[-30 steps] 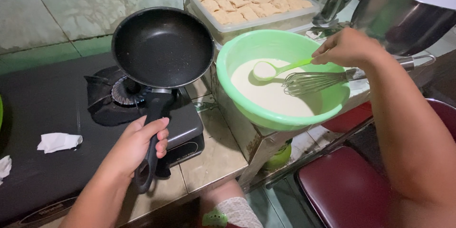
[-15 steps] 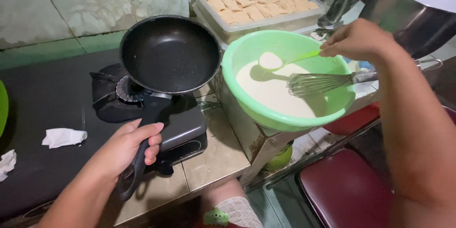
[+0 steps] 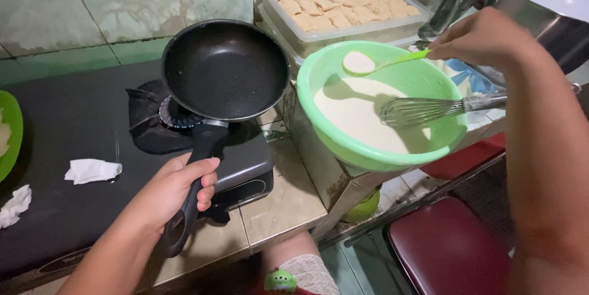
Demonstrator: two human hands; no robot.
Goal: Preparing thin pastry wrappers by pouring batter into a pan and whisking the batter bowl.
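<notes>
So the green ladle [image 3: 375, 62] is now up out of the batter, its bowl loaded with pale mix and hanging just above the batter surface near the far rim of the green bowl [image 3: 334, 147]. A second ago that same ladle was lower, sitting right down in the batter, so the scoop has been filled and lifted. The right hand [image 3: 485, 40] is pinched shut around the end of the ladle's handle, out past the bowl's rim on the side away from the stove.

Just under that grip and a bit toward the person, a wire whisk [image 3: 417, 111] lies propped in the bowl, head in the batter, handle sticking out over the rim below the wrist.

On the other side, the left hand [image 3: 175, 190] is wrapped closed around the black handle of the frying pan [image 3: 224, 68]. The pan sits out ahead of that grip, over the burner [image 3: 175, 120] of the dark stove [image 3: 80, 123], and looks empty and dry. It's nudged closer to the bowl than it was a second ago, nearly touching the rim now. My read: loaded ladle, pan pulled in close, so the gap between them has shrunk.

Beyond the ladle hand there's a clear tub of tan flat pieces [image 3: 343, 3], and crumpled tissues [image 3: 92, 170] lie off to the outside of the pan hand
</notes>
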